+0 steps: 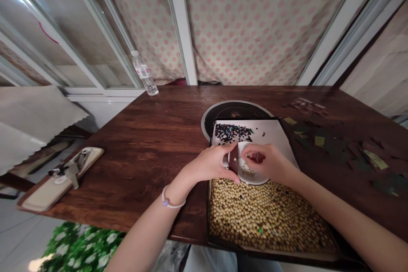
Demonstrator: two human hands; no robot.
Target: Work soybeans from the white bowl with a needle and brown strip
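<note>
My left hand (212,162) grips a small dark-red packet or card (233,162) between thumb and fingers, with one pale dot on its face. Right beside it is a white dish (255,177) holding a few pale yellow beads (247,169). Over that dish my right hand (267,159) is closed in a pinch; what its fingertips hold, if anything, is hidden. The dish rests on a black-rimmed tray (208,216). Yellowish beads (261,212) fill the tray's near part, and a smaller pile of dark beads (232,131) lies on its white far part.
A round dark plate (212,114) sits partly under the tray's far end. Dark-red and green packets or cards (353,153) are scattered at the right. A water bottle (145,74) stands at the table's far left; a long pale tray (47,189) with small metallic items lies left.
</note>
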